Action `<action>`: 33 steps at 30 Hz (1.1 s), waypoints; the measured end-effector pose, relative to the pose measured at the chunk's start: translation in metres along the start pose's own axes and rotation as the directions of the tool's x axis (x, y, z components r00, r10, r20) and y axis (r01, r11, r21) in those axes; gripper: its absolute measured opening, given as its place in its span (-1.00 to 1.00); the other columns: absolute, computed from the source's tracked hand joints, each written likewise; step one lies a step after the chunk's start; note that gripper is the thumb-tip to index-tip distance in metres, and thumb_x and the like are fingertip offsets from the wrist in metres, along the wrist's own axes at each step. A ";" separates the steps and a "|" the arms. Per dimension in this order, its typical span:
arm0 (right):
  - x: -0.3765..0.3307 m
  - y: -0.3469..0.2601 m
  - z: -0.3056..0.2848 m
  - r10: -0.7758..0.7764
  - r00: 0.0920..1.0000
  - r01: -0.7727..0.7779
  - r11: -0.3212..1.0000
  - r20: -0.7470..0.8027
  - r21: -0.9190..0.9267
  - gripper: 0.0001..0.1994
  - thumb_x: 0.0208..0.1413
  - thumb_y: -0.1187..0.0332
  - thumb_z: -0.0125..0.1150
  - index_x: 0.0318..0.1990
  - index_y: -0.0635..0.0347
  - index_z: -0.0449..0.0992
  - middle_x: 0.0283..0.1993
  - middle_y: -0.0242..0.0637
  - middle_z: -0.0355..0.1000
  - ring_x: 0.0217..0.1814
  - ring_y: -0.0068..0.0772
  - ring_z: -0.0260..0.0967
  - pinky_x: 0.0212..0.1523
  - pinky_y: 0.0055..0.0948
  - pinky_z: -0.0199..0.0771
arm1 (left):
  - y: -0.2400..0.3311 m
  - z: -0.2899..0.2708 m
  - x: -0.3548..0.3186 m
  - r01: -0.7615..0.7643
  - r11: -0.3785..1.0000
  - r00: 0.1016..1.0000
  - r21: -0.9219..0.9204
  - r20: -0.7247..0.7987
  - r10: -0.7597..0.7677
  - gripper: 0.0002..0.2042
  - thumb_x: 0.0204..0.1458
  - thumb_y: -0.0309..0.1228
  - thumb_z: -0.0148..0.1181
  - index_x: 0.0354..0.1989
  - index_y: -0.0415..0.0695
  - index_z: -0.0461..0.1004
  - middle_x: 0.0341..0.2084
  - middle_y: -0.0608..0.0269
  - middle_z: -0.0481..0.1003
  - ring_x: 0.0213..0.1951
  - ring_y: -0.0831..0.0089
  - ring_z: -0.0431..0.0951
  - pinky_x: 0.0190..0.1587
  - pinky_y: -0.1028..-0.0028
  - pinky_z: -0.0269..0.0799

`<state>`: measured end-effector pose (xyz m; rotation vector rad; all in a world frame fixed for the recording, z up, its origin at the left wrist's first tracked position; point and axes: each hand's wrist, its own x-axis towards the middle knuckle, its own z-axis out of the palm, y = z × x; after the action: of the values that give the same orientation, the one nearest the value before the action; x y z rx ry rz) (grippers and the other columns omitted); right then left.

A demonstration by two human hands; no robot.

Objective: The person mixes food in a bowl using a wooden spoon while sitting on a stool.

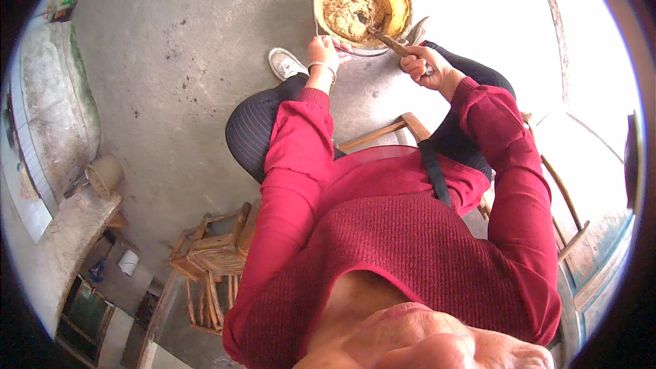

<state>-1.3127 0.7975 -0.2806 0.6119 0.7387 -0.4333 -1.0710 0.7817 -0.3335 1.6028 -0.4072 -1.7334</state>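
Observation:
In front of my feet stands a yellowish bucket (pixel 402 1), its inside stained and partly filled with a lumpy light-brown mash (pixel 348 8). My left hand (pixel 324 53) is closed on the bucket's thin wire handle (pixel 365 54) at the near left side of the rim. A wooden-handled tool (pixel 391 42) is gripped in my right hand (pixel 426 68), just off the bucket's near right side. It slants over the rim, and its dark far end dips into the mash, so the shape of that end is hidden.
I sit with bent knees around the bucket, a wooden seat frame (pixel 410 125) beneath me. A wooden chair (pixel 212 260) stands behind on the left. Farther left are a concrete ledge (pixel 75 239) and a small round container (pixel 104 175). Bright light washes out the right side.

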 end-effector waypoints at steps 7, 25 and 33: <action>-0.017 0.004 0.025 -0.146 0.989 0.146 0.976 0.014 -0.164 -0.77 0.09 0.32 -0.26 -0.56 0.20 0.12 -0.75 -0.52 0.02 -0.83 -0.72 -0.02 -0.89 -0.71 -0.01 | 0.005 0.003 -0.007 -0.010 1.000 1.000 0.029 0.017 0.009 -0.80 0.09 -0.42 -0.37 -0.51 -0.20 0.17 -0.65 -0.03 0.42 -0.66 0.28 0.45 -0.64 0.28 0.48; 0.036 -0.012 0.031 -0.708 0.544 -0.361 -0.681 0.450 -0.637 -0.46 -0.07 0.47 -0.15 0.15 0.23 -0.04 -0.43 0.09 0.38 -0.37 -0.01 0.38 -0.33 -0.18 0.35 | 0.005 0.000 -0.008 0.016 0.997 1.000 0.077 0.002 -0.016 -0.78 0.12 -0.38 -0.39 -0.47 -0.20 0.17 -0.56 -0.04 0.44 -0.58 0.27 0.47 -0.51 0.33 0.49; 0.081 -0.017 0.018 -0.626 0.671 -0.383 -0.751 0.396 -0.538 -0.45 -0.13 0.53 -0.16 0.11 0.41 -0.06 -0.49 0.02 0.40 -0.43 -0.09 0.40 -0.43 -0.24 0.37 | 0.006 0.002 -0.007 -0.024 0.998 0.999 0.063 0.042 0.021 -0.78 0.11 -0.38 -0.38 -0.47 -0.20 0.17 -0.56 -0.06 0.44 -0.58 0.21 0.47 -0.54 0.31 0.49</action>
<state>-1.2600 0.7609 -0.3353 -2.0136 1.5752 0.2751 -1.0716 0.7819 -0.3243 1.6028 -0.5039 -1.7552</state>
